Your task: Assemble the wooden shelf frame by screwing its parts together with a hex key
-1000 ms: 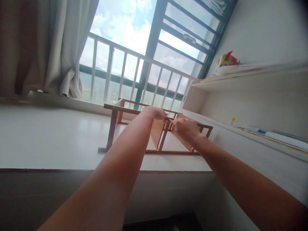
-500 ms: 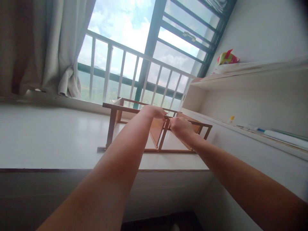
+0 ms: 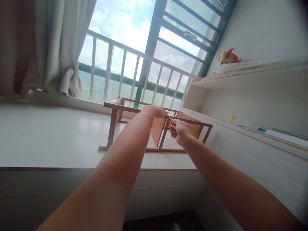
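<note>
**Hands at a wooden rack on a window bench**

White bench (image 3: 48, 138) runs below a barred window (image 3: 134, 48). Both forearms reach forward. Right hand (image 3: 179, 131) has drawn back slightly, now fisted around a thin pale tool (image 3: 171, 118). Left hand (image 3: 156, 112) stays curled over the wooden rack (image 3: 134, 128), whose long axis runs left to right.

My left hand (image 3: 155, 112) and right hand (image 3: 179, 130) crowd the top rail of the wooden rack (image 3: 113, 123), whose open frame leaves gaps between its bars. To my left the white sill (image 3: 48, 138) lies bare and broad. Behind, the window railing (image 3: 125, 67) blocks the way; the curtain (image 3: 62, 48) hangs far left. On my right the shelf unit (image 3: 252, 93) closes in.
</note>
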Motion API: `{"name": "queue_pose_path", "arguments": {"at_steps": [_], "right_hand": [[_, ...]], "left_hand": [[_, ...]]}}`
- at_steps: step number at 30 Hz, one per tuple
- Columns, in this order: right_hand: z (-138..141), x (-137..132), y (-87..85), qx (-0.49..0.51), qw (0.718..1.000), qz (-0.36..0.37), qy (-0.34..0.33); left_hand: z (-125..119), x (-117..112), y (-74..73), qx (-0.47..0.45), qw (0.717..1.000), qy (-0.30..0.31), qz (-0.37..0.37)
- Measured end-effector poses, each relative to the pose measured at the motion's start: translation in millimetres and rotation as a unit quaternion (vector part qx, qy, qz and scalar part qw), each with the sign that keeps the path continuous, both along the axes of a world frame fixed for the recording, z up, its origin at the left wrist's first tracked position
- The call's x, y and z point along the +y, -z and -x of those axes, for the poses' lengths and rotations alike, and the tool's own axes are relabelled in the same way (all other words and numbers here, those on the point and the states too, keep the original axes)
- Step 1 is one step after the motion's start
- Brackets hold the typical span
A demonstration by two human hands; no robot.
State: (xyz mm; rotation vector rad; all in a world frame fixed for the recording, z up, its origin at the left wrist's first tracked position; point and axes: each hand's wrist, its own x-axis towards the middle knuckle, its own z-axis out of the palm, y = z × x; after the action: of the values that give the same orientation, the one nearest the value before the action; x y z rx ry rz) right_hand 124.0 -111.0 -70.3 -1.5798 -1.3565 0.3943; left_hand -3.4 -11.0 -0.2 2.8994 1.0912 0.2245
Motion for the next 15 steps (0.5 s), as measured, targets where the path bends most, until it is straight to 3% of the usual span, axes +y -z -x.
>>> {"name": "queue_pose_path", "arguments": {"at_steps": [5, 10, 15], "right_hand": [[-9, -1, -3.6, -0.157, 0.986, -0.027, 0.044], [-16, -10, -4.5, -0.362, 0.927, -0.021, 0.097], [-18, -14, -2.8, -0.474, 0.869, 0.009, 0.139]], "left_hand": [[1, -1, -0.3, 0.004, 1.000, -0.004, 0.003], [1, 0, -0.4, 0.002, 1.000, 0.000, 0.006], [1, -1, -1.0, 0.003, 1.000, -0.007, 0.009]]}}
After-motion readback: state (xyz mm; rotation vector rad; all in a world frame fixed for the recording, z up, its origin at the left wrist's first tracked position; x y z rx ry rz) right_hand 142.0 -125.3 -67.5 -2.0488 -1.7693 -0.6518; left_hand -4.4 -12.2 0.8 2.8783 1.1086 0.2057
